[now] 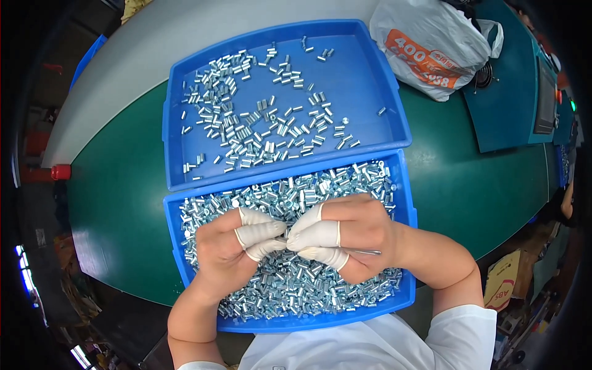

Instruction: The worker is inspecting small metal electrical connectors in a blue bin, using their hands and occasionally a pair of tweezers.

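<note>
The green table (475, 185) is carrying two blue plastic trays; the nearer tray (404, 296) is brimming with small silver metal sleeves (290, 287). My left hand (231, 246) and right hand (351, 234) are hovering over them, white-capped fingertips (308, 235) pinching a thin metal pin (364, 251) together.

A white plastic bag (431, 46) lies at upper right on the green table (468, 185); a cardboard box (502, 280) sits lower right.
</note>
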`<state>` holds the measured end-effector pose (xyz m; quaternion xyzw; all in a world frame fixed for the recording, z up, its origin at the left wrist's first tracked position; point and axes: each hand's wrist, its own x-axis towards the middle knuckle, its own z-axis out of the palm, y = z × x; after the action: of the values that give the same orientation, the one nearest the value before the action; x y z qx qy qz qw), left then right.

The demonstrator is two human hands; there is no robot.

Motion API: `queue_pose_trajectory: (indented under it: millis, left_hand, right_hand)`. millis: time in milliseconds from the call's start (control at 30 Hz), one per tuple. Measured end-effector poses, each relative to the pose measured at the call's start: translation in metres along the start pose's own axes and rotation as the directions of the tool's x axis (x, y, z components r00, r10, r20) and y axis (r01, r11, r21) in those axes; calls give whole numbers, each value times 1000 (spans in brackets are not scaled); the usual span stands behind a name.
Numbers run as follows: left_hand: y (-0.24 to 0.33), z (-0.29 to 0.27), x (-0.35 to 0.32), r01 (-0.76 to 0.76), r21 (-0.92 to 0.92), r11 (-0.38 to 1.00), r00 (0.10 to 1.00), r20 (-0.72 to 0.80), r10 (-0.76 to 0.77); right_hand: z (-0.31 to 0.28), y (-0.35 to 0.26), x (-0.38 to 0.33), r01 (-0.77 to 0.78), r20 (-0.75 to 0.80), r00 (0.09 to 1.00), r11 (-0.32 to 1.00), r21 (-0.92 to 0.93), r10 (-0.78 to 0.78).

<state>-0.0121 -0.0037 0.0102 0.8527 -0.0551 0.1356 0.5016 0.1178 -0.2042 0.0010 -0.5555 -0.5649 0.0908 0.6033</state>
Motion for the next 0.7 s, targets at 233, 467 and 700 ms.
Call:
queue_pose_trajectory:
  millis: [233,467,700]
  left_hand:
    - [-1,1,2,0,58,998,1000,-30,2]
    - [1,-1,4,124,-22,992,992,-24,-125]
    - [-10,-4,-2,193,-294,936,977,-32,-212]
  right_hand:
    - [8,-2,1,3,-85,996,998,-56,-8]
    - [0,5,1,-128,-10,991,970,208,133]
    - [3,1,4,-249,-38,961,920,302,273]
